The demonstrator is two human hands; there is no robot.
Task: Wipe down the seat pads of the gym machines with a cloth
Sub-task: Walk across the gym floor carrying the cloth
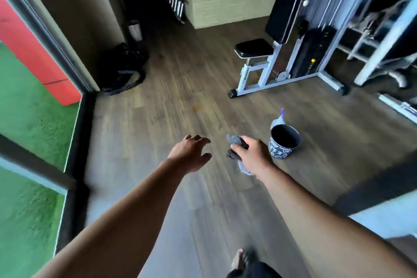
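Observation:
My right hand (252, 156) is closed around a dark grey cloth (235, 140) that bunches out past the fingers. To its left, my left hand (191, 153) hovers over the wooden floor with fingers spread and nothing in it. Ahead to the right stands a white-framed gym machine with a black seat pad (253, 47) and a tall black back pad (286, 4) tilted above it. Both hands are well short of the seat pad. The picture is blurred by motion.
A dark patterned bucket (284, 142) with a spray bottle (279, 119) behind it stands on the floor right of my right hand. A coiled black rope (126, 74) lies by the glass wall (45, 36) at left. More machine frames (383, 29) crowd the right.

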